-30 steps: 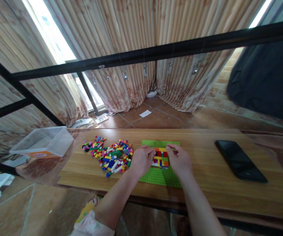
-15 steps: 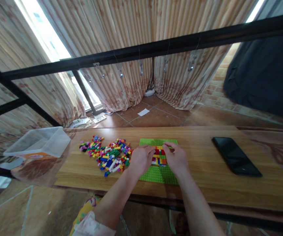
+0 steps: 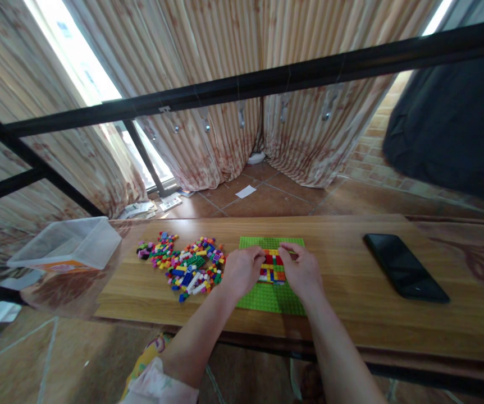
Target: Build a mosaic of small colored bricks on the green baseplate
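Observation:
A green baseplate (image 3: 267, 298) lies flat on the wooden table (image 3: 351, 314), and a low patch of red, yellow, orange and blue bricks (image 3: 272, 267) is stuck on its middle. My left hand (image 3: 242, 271) rests on the plate's left side with its fingers curled against the brick patch. My right hand (image 3: 303, 271) sits on the right side, fingertips pinched at the patch's far edge. What the fingertips hold is too small to make out. A loose pile of coloured bricks (image 3: 183, 262) lies just left of my left hand.
A clear plastic tub (image 3: 67, 243) stands at the table's far left end. A black phone (image 3: 405, 267) lies face up to the right. A black metal bar (image 3: 267, 81) crosses the view above the table, with curtains and tiled floor behind.
Both hands have stayed on the brick patch with only slight finger shifts. The view has tilted a little, so everything sits slightly higher and further left in frame.

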{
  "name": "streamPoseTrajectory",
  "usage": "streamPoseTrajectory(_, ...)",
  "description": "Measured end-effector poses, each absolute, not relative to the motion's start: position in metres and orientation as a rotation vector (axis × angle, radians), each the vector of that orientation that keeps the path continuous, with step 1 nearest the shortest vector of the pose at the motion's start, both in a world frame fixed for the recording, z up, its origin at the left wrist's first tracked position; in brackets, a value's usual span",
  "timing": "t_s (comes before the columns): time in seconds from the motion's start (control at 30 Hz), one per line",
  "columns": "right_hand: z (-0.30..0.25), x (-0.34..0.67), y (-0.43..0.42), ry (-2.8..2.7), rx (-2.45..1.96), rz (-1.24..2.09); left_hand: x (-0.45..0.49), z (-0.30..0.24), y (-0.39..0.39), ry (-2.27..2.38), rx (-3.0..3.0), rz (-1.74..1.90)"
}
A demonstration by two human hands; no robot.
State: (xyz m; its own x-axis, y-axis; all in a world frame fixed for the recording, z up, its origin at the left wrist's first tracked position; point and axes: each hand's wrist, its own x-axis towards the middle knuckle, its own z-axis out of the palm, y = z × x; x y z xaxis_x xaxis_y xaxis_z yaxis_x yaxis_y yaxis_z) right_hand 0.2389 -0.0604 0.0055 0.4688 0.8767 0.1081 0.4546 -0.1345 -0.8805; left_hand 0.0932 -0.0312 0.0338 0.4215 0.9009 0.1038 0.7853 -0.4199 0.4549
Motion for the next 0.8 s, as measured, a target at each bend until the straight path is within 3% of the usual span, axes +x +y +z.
streamPoseTrajectory(0.8, -0.004, 0.237, -0.057, -1.184, -1.765, 0.556, 0.106, 0.034, -0.038, 1.660, 2.402, 0.382)
